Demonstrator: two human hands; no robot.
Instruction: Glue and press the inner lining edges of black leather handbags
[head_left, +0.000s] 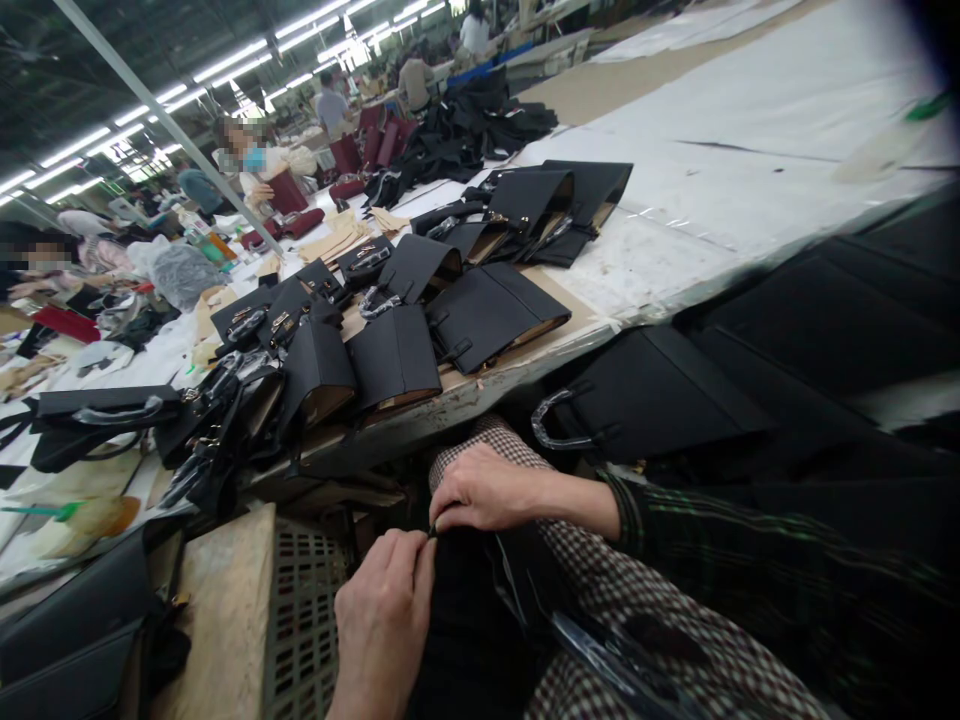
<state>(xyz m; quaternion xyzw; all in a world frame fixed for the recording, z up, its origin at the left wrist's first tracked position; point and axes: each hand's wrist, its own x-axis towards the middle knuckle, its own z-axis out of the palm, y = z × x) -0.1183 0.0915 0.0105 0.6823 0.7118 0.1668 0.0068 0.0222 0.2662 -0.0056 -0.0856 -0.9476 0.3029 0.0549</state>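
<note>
Bit (433, 531) (tiny, ID unclear) pinched by L hand (386, 605) & R hand (484, 488) at blk bag (469, 620).

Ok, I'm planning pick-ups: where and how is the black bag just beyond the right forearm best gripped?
Probably hook the plastic-wrapped handle, coming from the left: its loop arches out that way from the black bag, while other black pieces crowd the right side.

Black covers the piece (465, 620) at lower centre and the bags (394, 350) mid-frame (their openings (328, 402) show tan), against white sheeting (750, 130) at upper right, brown-and-white checked cloth (600, 570) and a dark, green-lined plaid sleeve (720, 540) at lower right, and maroon panels (288, 192) at upper left.
</note>
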